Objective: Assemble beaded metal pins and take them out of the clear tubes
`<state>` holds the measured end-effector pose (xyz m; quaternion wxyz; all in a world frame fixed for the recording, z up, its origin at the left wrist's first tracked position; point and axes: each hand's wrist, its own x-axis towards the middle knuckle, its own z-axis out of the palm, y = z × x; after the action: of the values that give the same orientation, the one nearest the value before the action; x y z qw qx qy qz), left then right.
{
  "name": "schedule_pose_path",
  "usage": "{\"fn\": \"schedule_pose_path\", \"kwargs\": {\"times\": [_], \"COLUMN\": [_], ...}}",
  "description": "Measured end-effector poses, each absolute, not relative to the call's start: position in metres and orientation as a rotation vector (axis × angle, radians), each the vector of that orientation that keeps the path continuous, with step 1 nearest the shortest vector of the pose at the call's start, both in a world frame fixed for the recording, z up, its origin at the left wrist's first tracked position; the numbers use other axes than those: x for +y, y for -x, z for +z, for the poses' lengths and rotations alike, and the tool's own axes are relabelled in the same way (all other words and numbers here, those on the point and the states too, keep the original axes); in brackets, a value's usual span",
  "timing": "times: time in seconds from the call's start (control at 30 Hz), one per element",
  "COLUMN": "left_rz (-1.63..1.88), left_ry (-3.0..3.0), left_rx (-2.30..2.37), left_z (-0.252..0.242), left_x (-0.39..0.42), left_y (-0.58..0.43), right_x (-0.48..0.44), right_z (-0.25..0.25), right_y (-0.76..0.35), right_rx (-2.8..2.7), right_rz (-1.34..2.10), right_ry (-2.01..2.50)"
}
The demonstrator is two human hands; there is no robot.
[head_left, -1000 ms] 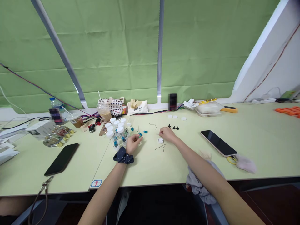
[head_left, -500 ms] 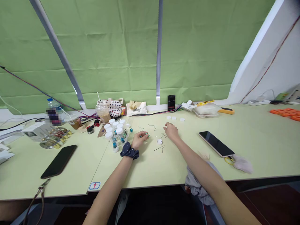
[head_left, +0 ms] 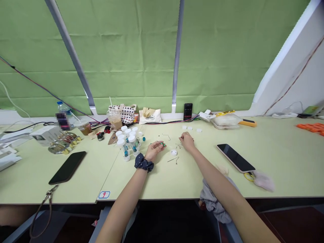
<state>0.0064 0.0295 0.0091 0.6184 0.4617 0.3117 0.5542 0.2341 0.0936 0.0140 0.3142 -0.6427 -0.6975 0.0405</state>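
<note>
My left hand, a dark scrunchie on its wrist, pinches a thin wire with small green beads just above the pale green table. My right hand is curled over a spot farther back, its fingers closed on something I cannot make out, near small black pieces. A white cap and a bent wire lie between the hands. Several white-capped clear vials with blue parts stand left of my left hand.
A black phone lies at the left, another phone at the right beside yellow-handled scissors. Cups, bags, a water bottle and cables line the back edge. A grey cloth hangs off the front edge.
My left hand lifted the wire with green beads off the table and shifted right. My right hand moved back toward the small black pieces and curled over them.
</note>
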Motion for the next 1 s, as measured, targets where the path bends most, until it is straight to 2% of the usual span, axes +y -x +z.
{"fn": "schedule_pose_path", "kwargs": {"times": [0.2,0.37,1.0], "left_rz": [1.299,1.315,1.376], "left_ry": [-1.033,-1.018,-1.117], "left_rx": [0.668,0.686,0.785], "left_z": [0.011,0.007,-0.003], "left_x": [0.024,0.026,0.033], "left_y": [-0.008,-0.007,-0.007], "right_x": [0.068,0.053,0.057], "right_z": [0.031,0.036,0.027], "right_y": [-0.2,-0.185,-0.182], "right_rx": [-2.065,-2.11,-2.153], "right_rz": [0.279,0.308,0.319], "right_ry": [1.118,0.852,0.81]}}
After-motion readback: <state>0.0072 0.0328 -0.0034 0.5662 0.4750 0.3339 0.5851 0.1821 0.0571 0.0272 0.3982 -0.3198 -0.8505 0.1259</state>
